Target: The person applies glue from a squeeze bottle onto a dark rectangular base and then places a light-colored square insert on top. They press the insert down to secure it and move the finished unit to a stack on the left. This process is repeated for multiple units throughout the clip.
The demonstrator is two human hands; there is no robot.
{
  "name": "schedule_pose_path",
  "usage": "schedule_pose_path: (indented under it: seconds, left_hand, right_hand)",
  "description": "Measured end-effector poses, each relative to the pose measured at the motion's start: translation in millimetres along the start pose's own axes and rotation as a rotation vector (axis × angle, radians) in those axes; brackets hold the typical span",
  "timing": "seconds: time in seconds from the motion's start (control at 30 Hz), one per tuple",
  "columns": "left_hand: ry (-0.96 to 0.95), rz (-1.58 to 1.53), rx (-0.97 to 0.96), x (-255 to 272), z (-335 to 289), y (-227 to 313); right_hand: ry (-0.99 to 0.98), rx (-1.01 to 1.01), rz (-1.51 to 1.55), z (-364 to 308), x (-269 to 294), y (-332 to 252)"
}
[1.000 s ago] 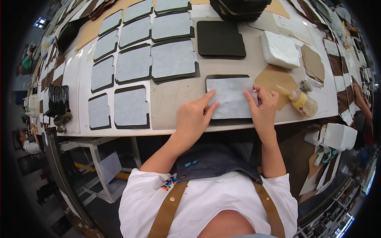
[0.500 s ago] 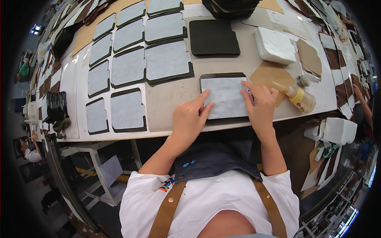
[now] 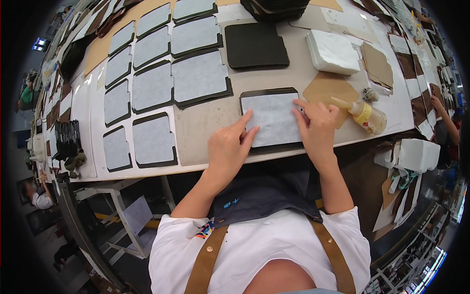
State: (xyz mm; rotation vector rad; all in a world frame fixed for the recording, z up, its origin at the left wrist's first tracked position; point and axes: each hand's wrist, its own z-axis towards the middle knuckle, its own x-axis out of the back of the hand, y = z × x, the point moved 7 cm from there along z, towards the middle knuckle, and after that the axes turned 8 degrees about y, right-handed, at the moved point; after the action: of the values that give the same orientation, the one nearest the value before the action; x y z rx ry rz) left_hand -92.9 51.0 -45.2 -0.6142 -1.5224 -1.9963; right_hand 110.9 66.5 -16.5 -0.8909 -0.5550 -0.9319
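A pale grey-white sheet (image 3: 272, 119) lies on a black panel (image 3: 274, 146), whose dark border shows mainly along the top and bottom. My left hand (image 3: 228, 142) rests at the sheet's left edge, index finger and thumb stretched out and apart, the other fingers curled under. At the right edge, my right hand (image 3: 317, 122) touches the sheet in much the same way, its index fingertip near the top right corner. Neither hand grasps anything. Beyond them lies a bare black panel (image 3: 257, 45) with a notched right side.
Left, several black panels topped with pale sheets (image 3: 152, 87) lie in rows. On the right are a white stack (image 3: 333, 52), a brown card (image 3: 329, 92), a squeeze bottle (image 3: 369, 119) with a pointed nozzle, and tan pieces (image 3: 377, 67). A dark pile (image 3: 274, 9) stands at the back.
The whole view has shifted slightly, so the table's things appear a little further left. Both hands stay at the sheet's edges, with hardly any movement against it.
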Motion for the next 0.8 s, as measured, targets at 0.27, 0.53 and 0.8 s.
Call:
schedule_pose_path:
  seconds: [0.27,0.53,0.8]
  left_hand:
    - [-0.006,-0.013,0.002,4,-1,-2]
    - [0.049,-0.082,0.054,19,8,-16]
    - [0.040,0.076,-0.116,15,5,-2]
  right_hand:
    - [-0.011,-0.005,0.006,1,-1,-1]
    - [-0.036,-0.005,-0.002,2,0,-2]
    - [-0.025,0.043,-0.033,0,-3,1]
